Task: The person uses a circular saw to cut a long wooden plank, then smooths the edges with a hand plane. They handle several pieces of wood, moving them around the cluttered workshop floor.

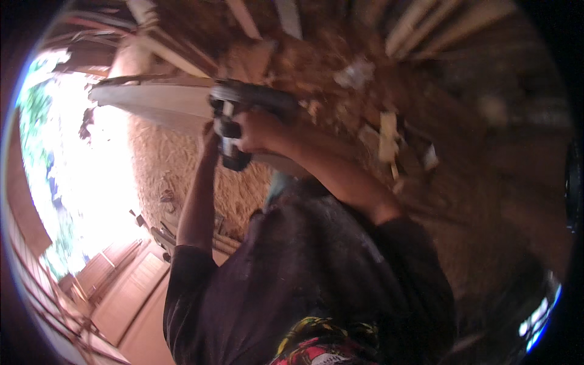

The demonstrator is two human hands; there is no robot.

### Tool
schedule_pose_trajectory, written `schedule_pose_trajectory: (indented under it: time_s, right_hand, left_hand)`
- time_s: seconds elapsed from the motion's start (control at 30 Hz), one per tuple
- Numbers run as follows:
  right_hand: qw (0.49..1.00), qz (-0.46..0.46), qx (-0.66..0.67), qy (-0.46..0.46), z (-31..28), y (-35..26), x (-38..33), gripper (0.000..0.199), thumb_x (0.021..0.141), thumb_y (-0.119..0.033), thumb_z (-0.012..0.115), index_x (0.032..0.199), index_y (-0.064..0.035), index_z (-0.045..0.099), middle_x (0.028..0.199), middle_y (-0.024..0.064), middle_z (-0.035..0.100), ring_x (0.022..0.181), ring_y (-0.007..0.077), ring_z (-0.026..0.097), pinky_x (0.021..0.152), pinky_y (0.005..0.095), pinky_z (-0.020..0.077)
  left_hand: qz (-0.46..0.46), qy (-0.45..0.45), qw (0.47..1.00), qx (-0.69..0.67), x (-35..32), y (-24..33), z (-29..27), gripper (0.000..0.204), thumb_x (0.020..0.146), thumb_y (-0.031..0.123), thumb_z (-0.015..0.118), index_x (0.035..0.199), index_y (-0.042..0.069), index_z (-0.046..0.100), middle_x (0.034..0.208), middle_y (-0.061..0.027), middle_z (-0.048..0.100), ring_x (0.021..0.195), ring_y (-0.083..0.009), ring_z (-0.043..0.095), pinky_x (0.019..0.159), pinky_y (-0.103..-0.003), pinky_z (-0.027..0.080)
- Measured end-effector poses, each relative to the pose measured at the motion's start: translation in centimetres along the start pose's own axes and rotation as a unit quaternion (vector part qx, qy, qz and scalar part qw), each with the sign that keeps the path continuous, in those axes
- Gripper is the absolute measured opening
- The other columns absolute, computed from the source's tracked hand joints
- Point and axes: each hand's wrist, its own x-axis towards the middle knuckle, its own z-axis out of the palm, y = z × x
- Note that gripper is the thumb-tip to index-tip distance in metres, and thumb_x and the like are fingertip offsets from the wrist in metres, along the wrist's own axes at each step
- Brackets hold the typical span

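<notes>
A dark power tool with lighter metal parts (226,125), which looks like a power planer, is up against a long pale wooden board (155,99). The board reaches out to the left, with a rough dark far edge. My right hand (260,129) is closed on the tool from its right side. Close against the tool's left side is my left hand (209,135); its fingers are mostly hidden and blurred, so whether it grips the tool or the board does not show.
Curly wood shavings (176,176) cover the ground below the board. Timber lengths (420,27) lie at the far side, and a yellowish offcut (387,137) is to the right. Flat brown panels (131,292) lie at the lower left, beside a bright opening (106,170).
</notes>
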Motion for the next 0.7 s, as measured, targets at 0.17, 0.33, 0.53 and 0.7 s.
schedule_pose_trajectory:
  time_s: [0.17, 0.33, 0.53, 0.7]
  right_hand:
    - [0.999, -0.008, -0.007, 0.044, -0.9, 2.0, 0.4, 0.041, 0.077, -0.027, 0.077, 0.112, -0.0077, 0.072, 0.101, 0.0219, 0.073, 0.1, 0.041, 0.069, 0.089, 0.0461, 0.0557]
    - [1.0, -0.006, 0.006, 0.01, -0.6, 3.2, -0.4, 0.037, 0.078, -0.027, 0.079, 0.109, -0.0062, 0.072, 0.098, 0.0187, 0.074, 0.098, 0.0371, 0.071, 0.087, 0.0428, 0.0553]
    - [0.998, 0.026, -0.032, 0.041, -3.9, 3.6, -6.7, 0.025, 0.082, -0.018, 0.077, 0.102, -0.0036, 0.072, 0.094, 0.0137, 0.076, 0.094, 0.0275, 0.074, 0.084, 0.0382, 0.0547]
    - [0.992, 0.062, -0.097, 0.051, -8.4, 3.7, -13.1, 0.026, 0.083, -0.019, 0.078, 0.1, -0.0009, 0.073, 0.091, 0.0143, 0.076, 0.086, 0.0229, 0.074, 0.08, 0.0354, 0.0557]
  left_hand:
    - [0.037, 0.053, 0.995, 0.08, 1.8, 1.7, 6.3, 0.031, 0.092, 0.028, 0.07, 0.097, -0.003, 0.069, 0.086, -0.0027, 0.066, 0.078, -0.0118, 0.059, 0.067, -0.032, 0.049]
    - [-0.014, 0.116, 0.98, 0.159, -2.0, 4.4, 9.7, 0.049, 0.088, 0.033, 0.077, 0.114, -0.003, 0.059, 0.096, -0.0079, 0.067, 0.087, -0.016, 0.063, 0.075, -0.032, 0.053]
    - [-0.02, 0.118, 0.978, 0.173, -5.6, 3.1, 15.2, 0.069, 0.084, 0.044, 0.078, 0.127, -0.003, 0.052, 0.116, -0.0219, 0.068, 0.112, -0.0324, 0.066, 0.095, -0.041, 0.052]
    - [0.013, 0.079, 0.98, 0.183, -10.3, 2.5, 19.9, 0.077, 0.085, 0.049, 0.078, 0.134, -0.003, 0.047, 0.112, -0.0206, 0.07, 0.107, -0.032, 0.069, 0.091, -0.041, 0.054]
